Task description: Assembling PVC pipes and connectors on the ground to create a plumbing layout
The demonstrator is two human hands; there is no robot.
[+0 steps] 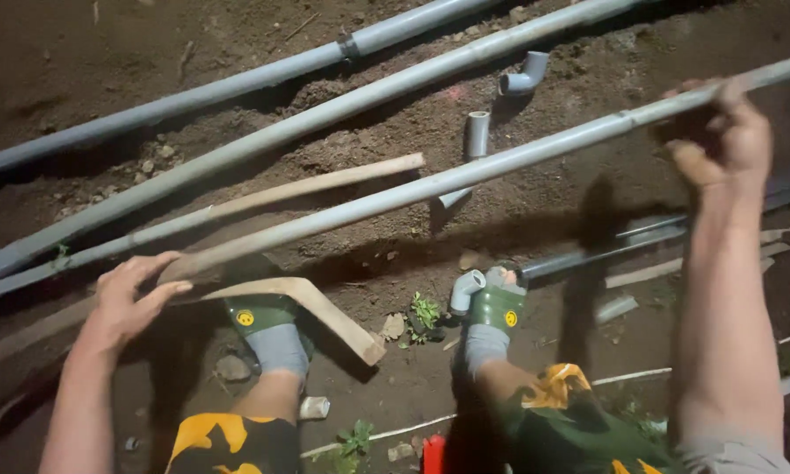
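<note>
Pipe held off soil: our right hand fingers wrapped around it, left hand fingers spread loosely beneath its near end; not yet laid.

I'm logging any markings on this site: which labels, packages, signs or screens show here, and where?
Round yellow badge: on the green boot by the left hand, small disc with dark marks.
Round yellow badge: on the other green boot, below the long grey pipe, same look.
No packages, signs or screens.

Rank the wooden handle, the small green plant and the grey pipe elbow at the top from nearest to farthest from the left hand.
From the left hand:
1. Wooden handle, right beside it, touching.
2. Small green plant, midway, between the boots.
3. Grey pipe elbow, far upper right on the soil.
</note>
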